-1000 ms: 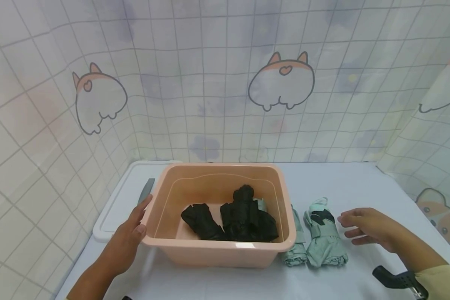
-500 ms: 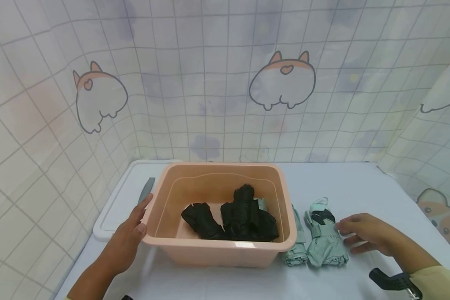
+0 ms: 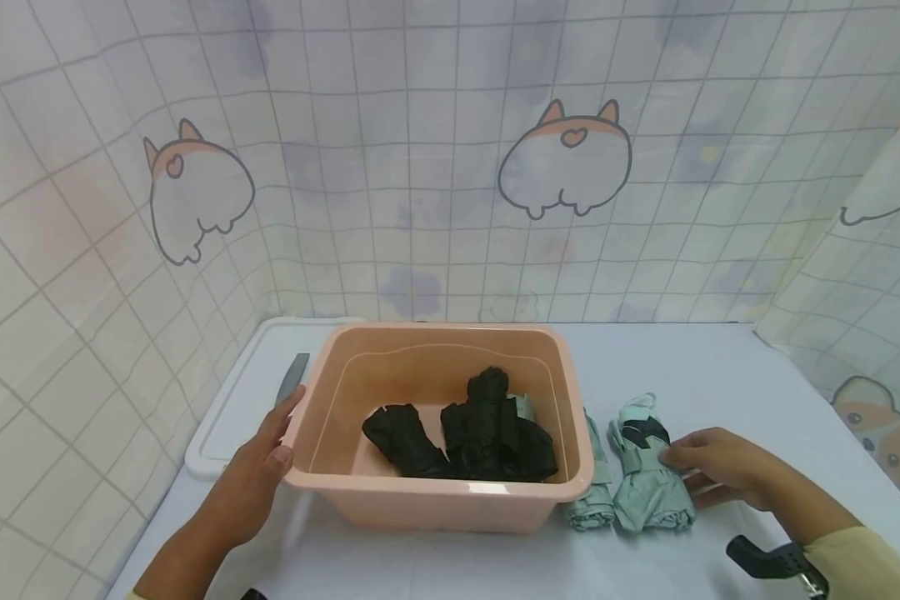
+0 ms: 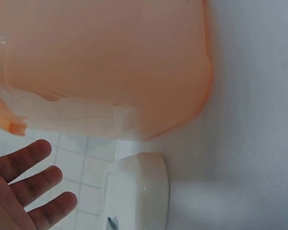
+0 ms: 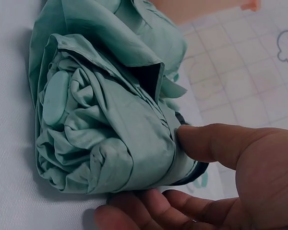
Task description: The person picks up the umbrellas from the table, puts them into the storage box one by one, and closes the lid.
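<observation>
The basin (image 3: 435, 508) being touched by the left hand (image 3: 251, 479), fingers extended, the folded green umbrella (image 3: 648, 492) is pinched by the right hand (image 3: 727, 465); firming before lifting seems needed.

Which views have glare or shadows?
Head: bright glare on the front rim of the peach tub, soft shadow beneath; left wrist: small white glints on the tub near the left edge; right wrist: soft shadow beside the green bundle.
</observation>
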The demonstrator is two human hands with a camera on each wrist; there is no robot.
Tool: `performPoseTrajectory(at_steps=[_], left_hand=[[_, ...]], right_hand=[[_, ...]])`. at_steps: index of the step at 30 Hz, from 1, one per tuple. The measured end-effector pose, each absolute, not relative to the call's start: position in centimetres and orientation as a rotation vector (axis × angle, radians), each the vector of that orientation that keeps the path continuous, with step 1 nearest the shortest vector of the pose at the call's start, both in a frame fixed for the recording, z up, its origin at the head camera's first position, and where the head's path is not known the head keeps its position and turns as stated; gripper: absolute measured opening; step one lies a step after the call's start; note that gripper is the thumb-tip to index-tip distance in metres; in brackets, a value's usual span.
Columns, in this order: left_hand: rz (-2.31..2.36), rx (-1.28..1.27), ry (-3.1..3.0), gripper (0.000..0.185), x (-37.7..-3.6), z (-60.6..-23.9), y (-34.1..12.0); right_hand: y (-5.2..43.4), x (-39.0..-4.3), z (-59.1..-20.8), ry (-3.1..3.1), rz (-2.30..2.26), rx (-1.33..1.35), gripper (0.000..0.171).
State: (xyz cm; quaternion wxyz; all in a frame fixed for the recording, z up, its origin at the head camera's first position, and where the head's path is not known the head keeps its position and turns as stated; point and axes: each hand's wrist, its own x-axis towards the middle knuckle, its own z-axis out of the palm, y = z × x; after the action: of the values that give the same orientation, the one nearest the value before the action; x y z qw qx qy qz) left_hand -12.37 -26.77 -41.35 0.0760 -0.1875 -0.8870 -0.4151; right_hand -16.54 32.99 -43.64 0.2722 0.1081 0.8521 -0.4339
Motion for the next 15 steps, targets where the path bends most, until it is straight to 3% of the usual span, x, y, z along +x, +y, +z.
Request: performPoseTrajectory(at_steps=[15], left_hand=[[-1.268, -0.552, -2.660, 0.059, -12.5, -41.6, -26.8]], right_hand=[[31.8, -16.9, -43.9, 2.294, -1.164, 0.302, 0.075]])
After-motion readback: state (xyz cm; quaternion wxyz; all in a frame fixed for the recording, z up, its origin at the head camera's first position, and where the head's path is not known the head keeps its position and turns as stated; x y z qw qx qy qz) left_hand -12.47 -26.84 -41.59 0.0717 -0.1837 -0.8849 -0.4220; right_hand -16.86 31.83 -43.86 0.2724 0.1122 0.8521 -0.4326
